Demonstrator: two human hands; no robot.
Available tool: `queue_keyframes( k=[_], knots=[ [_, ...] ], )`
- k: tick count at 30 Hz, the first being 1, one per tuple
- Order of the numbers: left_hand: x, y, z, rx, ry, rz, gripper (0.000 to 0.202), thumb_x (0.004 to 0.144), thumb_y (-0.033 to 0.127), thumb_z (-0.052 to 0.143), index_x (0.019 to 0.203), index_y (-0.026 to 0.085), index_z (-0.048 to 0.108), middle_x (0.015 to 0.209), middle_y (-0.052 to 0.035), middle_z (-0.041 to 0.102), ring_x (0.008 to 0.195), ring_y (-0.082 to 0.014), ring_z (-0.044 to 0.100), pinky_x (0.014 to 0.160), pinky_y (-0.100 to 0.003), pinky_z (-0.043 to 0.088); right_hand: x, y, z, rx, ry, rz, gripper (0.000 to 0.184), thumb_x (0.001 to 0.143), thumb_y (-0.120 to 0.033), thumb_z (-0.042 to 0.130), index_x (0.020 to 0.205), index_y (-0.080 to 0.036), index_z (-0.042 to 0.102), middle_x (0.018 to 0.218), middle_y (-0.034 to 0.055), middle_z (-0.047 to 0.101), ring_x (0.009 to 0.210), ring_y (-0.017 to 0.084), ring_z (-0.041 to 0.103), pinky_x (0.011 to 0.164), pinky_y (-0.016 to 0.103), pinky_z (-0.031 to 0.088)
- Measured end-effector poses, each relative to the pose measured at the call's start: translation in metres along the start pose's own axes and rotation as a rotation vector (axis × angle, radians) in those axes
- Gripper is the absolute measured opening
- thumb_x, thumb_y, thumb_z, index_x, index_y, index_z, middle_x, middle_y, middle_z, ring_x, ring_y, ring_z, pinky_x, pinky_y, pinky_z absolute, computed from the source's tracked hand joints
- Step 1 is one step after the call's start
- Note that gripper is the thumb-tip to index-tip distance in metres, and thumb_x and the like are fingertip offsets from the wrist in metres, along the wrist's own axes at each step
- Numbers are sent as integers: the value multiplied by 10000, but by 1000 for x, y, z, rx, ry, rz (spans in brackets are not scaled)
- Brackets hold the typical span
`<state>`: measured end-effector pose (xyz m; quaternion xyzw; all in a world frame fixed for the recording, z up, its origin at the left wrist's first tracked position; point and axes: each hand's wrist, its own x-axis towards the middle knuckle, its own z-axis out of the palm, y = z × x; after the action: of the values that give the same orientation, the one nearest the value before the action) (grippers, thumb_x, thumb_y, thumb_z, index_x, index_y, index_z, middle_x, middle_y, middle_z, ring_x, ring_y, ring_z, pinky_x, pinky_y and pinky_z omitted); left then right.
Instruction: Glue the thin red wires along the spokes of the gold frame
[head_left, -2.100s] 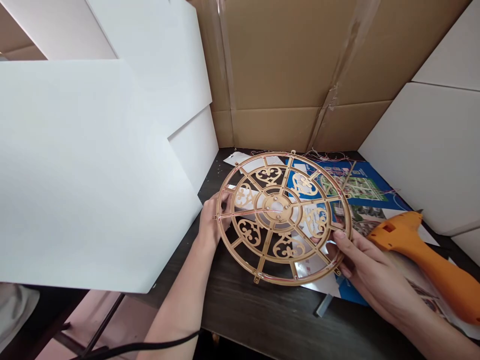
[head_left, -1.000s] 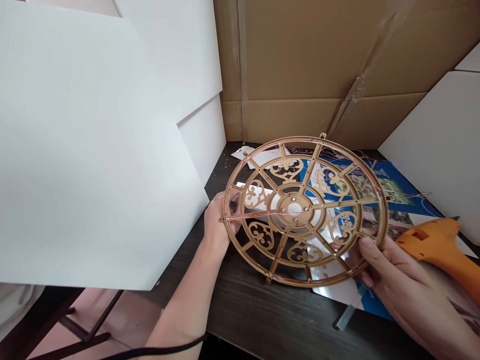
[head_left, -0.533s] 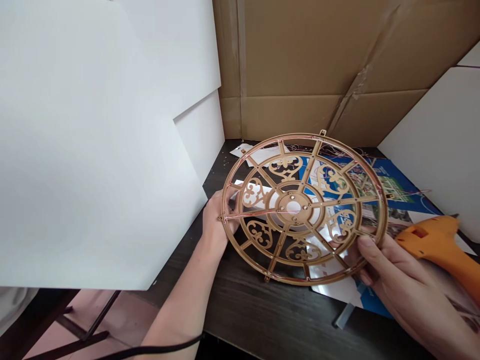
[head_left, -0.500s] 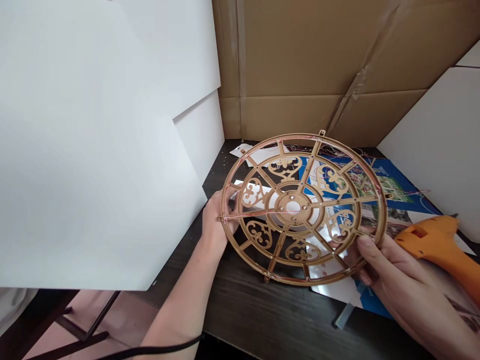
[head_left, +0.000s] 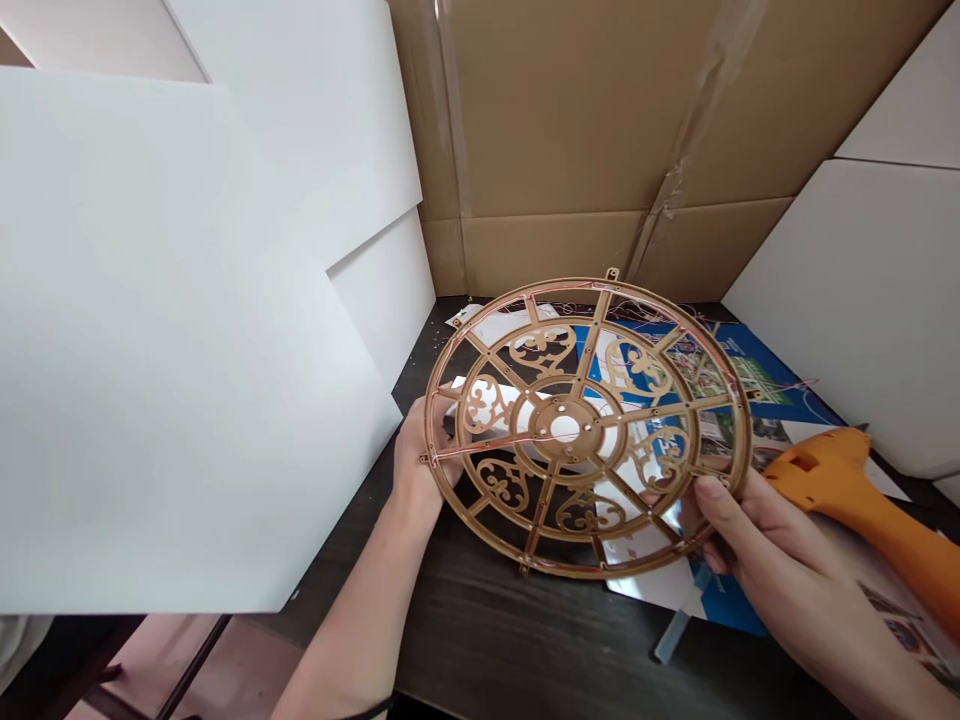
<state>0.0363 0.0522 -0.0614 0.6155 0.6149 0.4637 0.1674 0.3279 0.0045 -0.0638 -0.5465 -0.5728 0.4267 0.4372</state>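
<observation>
A round gold openwork frame [head_left: 571, 405] with spokes, scroll ornaments and a holed hub is held up, tilted, above the dark table. Thin red wires run along its rim and along one spoke to the hub. My left hand [head_left: 420, 455] grips the left rim, its fingers partly behind the frame. On the lower right rim, my right hand [head_left: 765, 530] is closed with the thumb on the front face and the fingers behind. Just right of that hand lies an orange glue gun [head_left: 844, 475]. A translucent glue stick [head_left: 671, 636] lies below the frame.
Blue printed sheets [head_left: 742, 350] and loose thin wires cover the table [head_left: 480, 620] behind the frame. A cardboard sheet [head_left: 570, 120] stands at the back. White panels rise on the left [head_left: 187, 350] and on the right [head_left: 847, 290].
My view has shifted slightly, so the whole scene sits a little further left and lower. Both hands keep their hold on the gold frame, which has hardly turned.
</observation>
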Motion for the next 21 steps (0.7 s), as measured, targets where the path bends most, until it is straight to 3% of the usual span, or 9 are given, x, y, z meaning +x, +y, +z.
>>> queue_keyframes(
  k=[4, 16, 21],
  knots=[
    [0, -2, 0, -10, -3, -30, 329, 985, 365, 593, 728, 164, 637, 695, -1, 625, 659, -133, 580, 652, -291, 517, 4, 4, 1, -26, -10, -9, 548, 905, -748, 563, 768, -218, 554, 598, -2, 464, 502, 125, 409, 448, 245, 355],
    [-2, -6, -1, -11, -47, -6, 325, 984, 444, 613, 846, 155, 665, 791, -6, 664, 690, -131, 616, 688, -300, 552, 12, 5, 5, 70, -18, -7, 594, 843, -792, 618, 743, -218, 503, 609, -22, 458, 491, 112, 389, 436, 245, 353],
    [0, -2, -3, -48, -55, 33, 269, 922, 432, 677, 900, 166, 715, 935, -58, 730, 891, -211, 678, 849, -384, 555, 14, 12, 4, 111, -28, -2, 562, 871, -765, 610, 797, -220, 499, 614, -33, 442, 499, 110, 378, 455, 242, 345]
  ],
)
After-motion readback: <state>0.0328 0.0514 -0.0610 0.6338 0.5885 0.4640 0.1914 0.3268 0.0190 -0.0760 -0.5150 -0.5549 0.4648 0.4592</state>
